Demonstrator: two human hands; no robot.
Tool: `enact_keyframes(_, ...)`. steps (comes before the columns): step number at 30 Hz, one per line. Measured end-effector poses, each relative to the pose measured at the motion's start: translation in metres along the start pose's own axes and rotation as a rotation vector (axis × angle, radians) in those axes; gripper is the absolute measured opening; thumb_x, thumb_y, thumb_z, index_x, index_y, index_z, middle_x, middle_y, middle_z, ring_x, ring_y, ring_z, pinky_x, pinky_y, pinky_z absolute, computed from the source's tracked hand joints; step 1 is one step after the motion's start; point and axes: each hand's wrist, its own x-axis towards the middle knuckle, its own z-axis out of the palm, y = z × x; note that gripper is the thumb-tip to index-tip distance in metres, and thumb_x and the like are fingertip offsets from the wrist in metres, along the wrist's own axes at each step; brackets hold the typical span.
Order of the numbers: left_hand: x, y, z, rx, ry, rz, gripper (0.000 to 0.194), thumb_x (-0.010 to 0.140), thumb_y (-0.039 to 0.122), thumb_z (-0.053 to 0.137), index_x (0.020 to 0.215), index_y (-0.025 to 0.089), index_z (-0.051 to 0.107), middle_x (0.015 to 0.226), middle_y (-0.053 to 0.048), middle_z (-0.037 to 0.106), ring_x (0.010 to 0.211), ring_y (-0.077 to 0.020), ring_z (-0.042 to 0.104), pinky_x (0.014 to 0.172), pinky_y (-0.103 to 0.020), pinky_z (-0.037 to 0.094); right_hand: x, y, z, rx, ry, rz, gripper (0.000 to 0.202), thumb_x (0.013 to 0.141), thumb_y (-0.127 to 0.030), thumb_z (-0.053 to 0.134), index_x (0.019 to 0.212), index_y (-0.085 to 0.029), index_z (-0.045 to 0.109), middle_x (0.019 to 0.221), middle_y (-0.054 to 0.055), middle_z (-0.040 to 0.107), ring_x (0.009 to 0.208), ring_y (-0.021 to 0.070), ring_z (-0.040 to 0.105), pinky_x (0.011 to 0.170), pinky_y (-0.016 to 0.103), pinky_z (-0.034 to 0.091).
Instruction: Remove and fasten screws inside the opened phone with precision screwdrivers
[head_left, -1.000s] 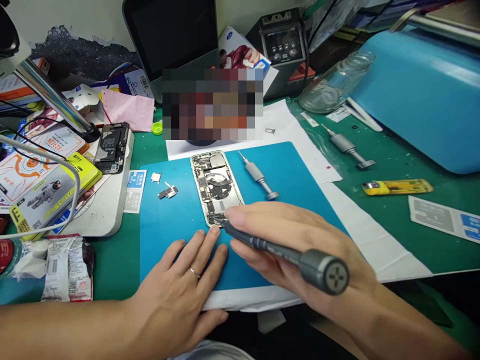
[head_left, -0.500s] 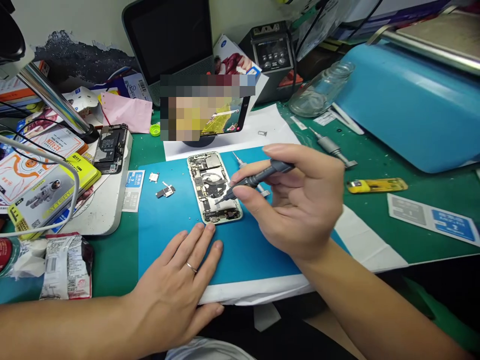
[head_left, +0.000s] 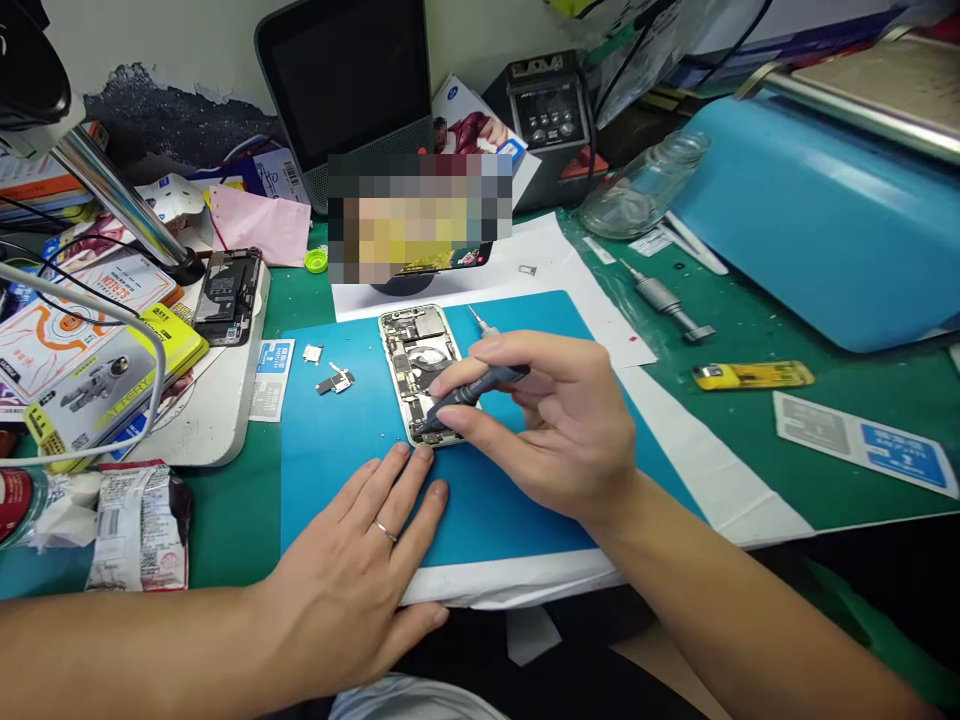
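An opened smartphone [head_left: 427, 350] lies on a blue mat [head_left: 495, 510], its circuit boards and a round coil showing. Between the thumb and fingers of my right hand [head_left: 562, 420] is a dark grey pen-like tool [head_left: 480, 385]. It slants down to the left, its tip over the phone's lower part; whether the tip touches cannot be told. My left hand [head_left: 360, 560] rests flat on the mat, fingers stretched, fingertips at the phone's lower edge. Left of the phone lie a small metal part [head_left: 313, 353] and a dark bracket piece [head_left: 335, 381]. Behind my right hand a screwdriver [head_left: 484, 322] is partly hidden.
A grey screwdriver [head_left: 664, 300] and a yellow cutter-like tool [head_left: 752, 375] lie to the right. A glass jar [head_left: 645, 185] tilts behind. At left, a white stand base [head_left: 240, 420] carries another phone's inner part [head_left: 227, 298] beside battery boxes [head_left: 112, 385]. A propped phone [head_left: 472, 257] stands behind.
My right hand has moved down and left, bringing the tool's tip to the phone's lower end. My left hand keeps its place. The view has shifted slightly.
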Motion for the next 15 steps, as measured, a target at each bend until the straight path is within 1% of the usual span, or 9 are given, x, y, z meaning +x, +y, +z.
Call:
enact_keyframes(3, 0.0004, -0.0003, -0.0002, 0.005, 0.010, 0.007, 0.081, 0.096, 0.053, 0.057, 0.155, 0.002, 0.034, 0.163, -0.028, 0.030, 0.153, -0.0427, 0.027, 0.121, -0.053, 0.034, -0.0019, 0.0003, 0.0018, 0.029, -0.040, 0.055, 0.048, 0.087, -0.009, 0.072, 0.126, -0.031, 0.055, 0.100, 0.000, 0.072, 0.087, 0.0171, 0.074, 0.077, 0.032, 0.066)
enact_keyframes(8, -0.0006, -0.0002, -0.0004, 0.005, 0.005, 0.006, 0.081, 0.096, 0.055, 0.056, 0.155, 0.002, 0.034, 0.162, -0.028, 0.032, 0.153, -0.0427, 0.027, 0.122, -0.053, 0.033, -0.0013, -0.0014, 0.0022, -0.010, -0.092, 0.167, 0.026, 0.089, -0.018, 0.073, 0.112, -0.024, 0.062, 0.097, 0.002, 0.074, 0.087, 0.0159, 0.075, 0.078, 0.029, 0.066)
enact_keyframes(10, -0.0011, 0.0000, -0.0004, 0.005, 0.003, 0.005, 0.080, 0.097, 0.055, 0.054, 0.155, 0.002, 0.034, 0.162, -0.028, 0.032, 0.153, -0.0426, 0.027, 0.122, -0.053, 0.032, -0.0010, -0.0016, 0.0022, -0.031, -0.104, 0.158, 0.025, 0.089, -0.019, 0.073, 0.111, -0.023, 0.062, 0.097, 0.002, 0.075, 0.087, 0.0157, 0.075, 0.077, 0.028, 0.066)
enact_keyframes(13, -0.0014, -0.0001, -0.0005, 0.001, 0.002, 0.000, 0.077, 0.100, 0.055, 0.048, 0.155, 0.003, 0.034, 0.163, -0.027, 0.032, 0.154, -0.0417, 0.027, 0.123, -0.052, 0.031, -0.0013, -0.0012, 0.0026, -0.050, -0.105, 0.086, 0.031, 0.090, -0.017, 0.071, 0.118, -0.025, 0.059, 0.099, 0.002, 0.074, 0.088, 0.0151, 0.075, 0.078, 0.027, 0.066)
enact_keyframes(15, -0.0012, -0.0003, -0.0003, -0.005, 0.002, -0.005, 0.076, 0.101, 0.056, 0.046, 0.156, 0.004, 0.033, 0.163, -0.027, 0.032, 0.154, -0.0411, 0.027, 0.123, -0.051, 0.030, -0.0015, -0.0010, 0.0030, -0.060, -0.111, 0.084, 0.031, 0.091, -0.017, 0.071, 0.119, -0.025, 0.058, 0.099, 0.002, 0.074, 0.088, 0.0152, 0.075, 0.078, 0.027, 0.066)
